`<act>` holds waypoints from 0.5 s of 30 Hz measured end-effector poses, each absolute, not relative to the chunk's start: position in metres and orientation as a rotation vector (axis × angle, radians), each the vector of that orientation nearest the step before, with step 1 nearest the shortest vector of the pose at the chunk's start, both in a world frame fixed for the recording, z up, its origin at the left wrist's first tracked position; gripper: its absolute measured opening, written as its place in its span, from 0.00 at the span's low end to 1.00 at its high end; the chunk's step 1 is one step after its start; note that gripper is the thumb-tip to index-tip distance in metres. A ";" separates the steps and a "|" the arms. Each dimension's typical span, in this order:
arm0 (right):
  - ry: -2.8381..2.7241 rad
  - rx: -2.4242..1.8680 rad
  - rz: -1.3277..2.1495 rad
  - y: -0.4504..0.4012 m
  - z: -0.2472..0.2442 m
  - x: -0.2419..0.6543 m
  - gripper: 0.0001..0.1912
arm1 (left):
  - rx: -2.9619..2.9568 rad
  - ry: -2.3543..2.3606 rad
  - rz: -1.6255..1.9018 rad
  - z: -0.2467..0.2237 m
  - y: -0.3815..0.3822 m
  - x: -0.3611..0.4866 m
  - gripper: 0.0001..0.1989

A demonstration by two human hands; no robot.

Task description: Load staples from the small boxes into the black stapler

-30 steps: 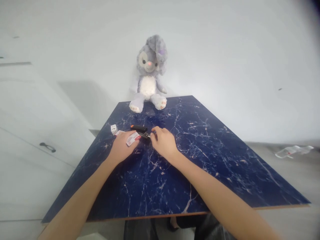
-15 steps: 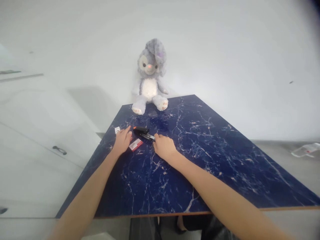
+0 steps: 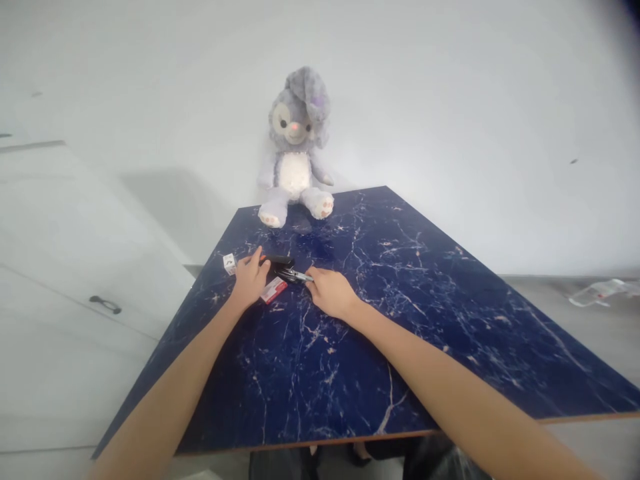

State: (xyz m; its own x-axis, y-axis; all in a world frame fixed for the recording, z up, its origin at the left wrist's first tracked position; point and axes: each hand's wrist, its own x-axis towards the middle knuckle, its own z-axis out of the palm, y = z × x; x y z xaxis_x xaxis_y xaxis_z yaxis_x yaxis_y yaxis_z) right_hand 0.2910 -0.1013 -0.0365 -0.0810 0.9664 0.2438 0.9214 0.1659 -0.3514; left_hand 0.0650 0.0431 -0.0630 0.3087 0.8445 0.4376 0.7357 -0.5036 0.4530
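Note:
A black stapler (image 3: 280,261) lies swung open on the table, its silver rail (image 3: 296,275) pointing right. My left hand (image 3: 249,279) has thumb and forefinger around the stapler's left end, by a small orange-red spot. My right hand (image 3: 331,292) pinches the right tip of the silver rail; its fingertips are partly hidden. Just below the stapler, beside my left hand, lies a small red and white box (image 3: 273,291). A little white box (image 3: 229,263) with a dark mark stands left of my left hand.
The table top (image 3: 350,360) is dark blue with white marbling. At its far edge a grey plush rabbit (image 3: 295,153) sits against the white wall. White cabinet doors with a dark handle (image 3: 105,305) are at the left. A clear plastic item (image 3: 603,292) lies beyond the right edge.
My left hand has moved right and now grips the stapler's left end. The white box's side shows more. My right hand stays on the rail. The whole view has shifted slightly.

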 end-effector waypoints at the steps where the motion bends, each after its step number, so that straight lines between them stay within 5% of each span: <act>1: -2.030 -1.781 0.144 -0.101 -0.038 0.292 0.09 | 2.393 1.468 0.950 -0.062 0.041 0.064 0.31; 8: -2.013 -1.747 0.226 -0.097 -0.045 0.291 0.14 | 2.490 1.485 0.910 -0.051 0.024 0.065 0.44; 15: -2.045 -1.641 0.252 -0.087 -0.052 0.286 0.44 | 2.443 1.462 0.873 -0.048 0.018 0.068 0.43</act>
